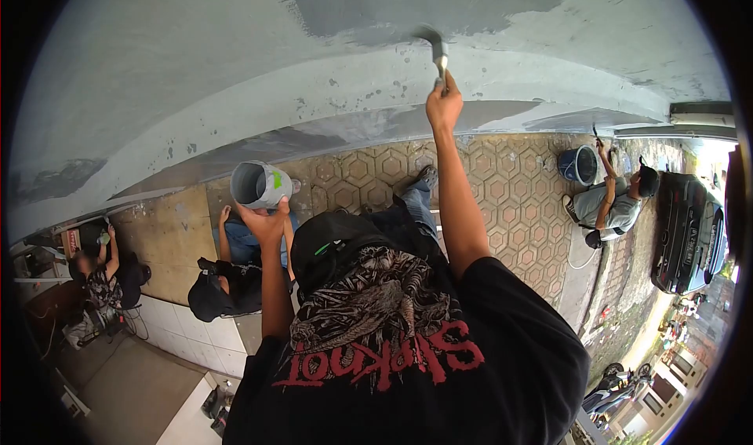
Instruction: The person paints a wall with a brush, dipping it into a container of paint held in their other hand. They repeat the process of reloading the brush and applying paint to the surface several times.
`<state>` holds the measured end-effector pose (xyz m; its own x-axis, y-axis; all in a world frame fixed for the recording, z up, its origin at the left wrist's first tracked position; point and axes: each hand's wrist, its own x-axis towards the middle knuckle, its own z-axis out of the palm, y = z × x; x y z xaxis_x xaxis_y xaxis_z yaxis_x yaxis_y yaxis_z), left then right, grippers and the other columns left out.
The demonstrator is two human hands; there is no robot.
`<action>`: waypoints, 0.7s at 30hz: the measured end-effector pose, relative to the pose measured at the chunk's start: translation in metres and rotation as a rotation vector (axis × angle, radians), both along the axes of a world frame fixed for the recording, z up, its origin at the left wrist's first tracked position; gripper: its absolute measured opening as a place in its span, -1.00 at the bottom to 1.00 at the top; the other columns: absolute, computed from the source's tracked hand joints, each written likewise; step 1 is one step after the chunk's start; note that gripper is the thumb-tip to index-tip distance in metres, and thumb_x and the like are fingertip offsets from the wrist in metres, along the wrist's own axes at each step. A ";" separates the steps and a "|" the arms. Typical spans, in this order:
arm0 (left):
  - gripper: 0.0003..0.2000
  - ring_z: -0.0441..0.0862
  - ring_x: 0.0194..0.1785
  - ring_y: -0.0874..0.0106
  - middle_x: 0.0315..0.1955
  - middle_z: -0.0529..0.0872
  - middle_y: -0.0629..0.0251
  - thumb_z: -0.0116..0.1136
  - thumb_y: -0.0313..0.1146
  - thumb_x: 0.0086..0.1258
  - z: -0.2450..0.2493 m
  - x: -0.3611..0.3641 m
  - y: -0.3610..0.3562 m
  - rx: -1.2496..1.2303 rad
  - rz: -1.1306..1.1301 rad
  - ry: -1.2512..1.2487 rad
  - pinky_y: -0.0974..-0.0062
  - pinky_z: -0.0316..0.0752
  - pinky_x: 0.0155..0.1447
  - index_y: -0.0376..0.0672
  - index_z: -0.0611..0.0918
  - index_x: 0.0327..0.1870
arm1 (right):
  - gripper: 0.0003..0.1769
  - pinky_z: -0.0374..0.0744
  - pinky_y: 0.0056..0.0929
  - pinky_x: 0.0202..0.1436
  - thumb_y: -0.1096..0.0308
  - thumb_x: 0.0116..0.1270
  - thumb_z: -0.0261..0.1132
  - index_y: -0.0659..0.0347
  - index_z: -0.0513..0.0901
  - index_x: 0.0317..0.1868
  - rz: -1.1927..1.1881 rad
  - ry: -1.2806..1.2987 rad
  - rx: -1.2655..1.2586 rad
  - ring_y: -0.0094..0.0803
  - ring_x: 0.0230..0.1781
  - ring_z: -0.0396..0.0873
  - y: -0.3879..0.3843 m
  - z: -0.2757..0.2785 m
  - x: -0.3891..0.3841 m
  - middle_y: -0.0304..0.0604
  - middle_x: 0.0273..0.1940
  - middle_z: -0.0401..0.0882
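Observation:
My right hand (445, 107) is raised to the wall, its fingers closed round the handle of a paintbrush (441, 59). The brush's bristles are blurred and lie against the light grey wall (235, 68), just below a darker grey patch (416, 1) that looks freshly painted. Lower and to the left, my left hand (265, 219) holds a grey round container (249, 183) from beneath, fingers wrapped about its base. A bright green mark shows on its side. The container's mouth is tilted toward the wall, and what lies inside is hard to make out.
Below the wall runs hexagonal paving (510, 186). A person in a cap (627, 198) works at the wall on the right, near a dark bucket (578, 165). Another person (223, 284) crouches close by my left; one more (102, 280) is farther left. A dark car (682, 233) stands far right.

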<state>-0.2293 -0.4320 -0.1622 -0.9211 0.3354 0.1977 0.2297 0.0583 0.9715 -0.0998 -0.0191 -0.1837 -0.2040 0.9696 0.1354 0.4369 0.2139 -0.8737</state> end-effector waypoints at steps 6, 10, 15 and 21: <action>-0.06 0.47 0.37 0.23 0.30 0.44 0.07 0.60 -0.42 0.01 0.000 0.002 0.005 -0.064 0.041 0.022 0.26 0.39 0.47 -0.36 0.24 0.42 | -0.52 0.61 -0.17 -0.25 0.53 0.43 0.15 0.34 0.55 0.35 0.033 0.090 -0.195 -0.04 -0.36 0.74 -0.052 0.008 -0.016 0.29 -0.26 0.73; -0.10 0.55 0.25 0.27 0.21 0.52 0.10 0.64 -0.22 0.04 0.004 0.006 0.006 -0.006 0.070 0.092 0.37 0.48 0.29 -0.33 0.33 0.37 | -0.49 0.48 -0.28 -0.44 0.43 0.47 0.23 0.24 0.52 0.41 0.268 0.168 -0.090 -0.46 -0.56 0.43 -0.082 0.022 -0.078 0.03 -0.49 0.63; -0.11 0.56 0.24 0.28 0.23 0.51 0.09 0.63 -0.27 0.04 -0.001 0.005 -0.009 -0.001 0.066 0.066 0.38 0.50 0.28 -0.34 0.32 0.37 | -0.47 0.60 -0.03 -0.17 0.51 0.37 0.18 0.21 0.55 0.36 0.496 -0.010 -0.119 0.27 -0.33 0.65 -0.103 0.038 -0.058 0.37 -0.35 0.63; -0.12 0.58 0.23 0.28 0.21 0.53 0.08 0.62 -0.31 0.05 -0.003 0.004 -0.014 -0.014 0.056 0.062 0.40 0.53 0.24 -0.33 0.31 0.38 | -0.50 0.48 -0.29 -0.45 0.49 0.45 0.20 0.24 0.54 0.39 0.121 0.095 -0.063 -0.43 -0.58 0.43 -0.066 0.003 -0.019 0.06 -0.49 0.66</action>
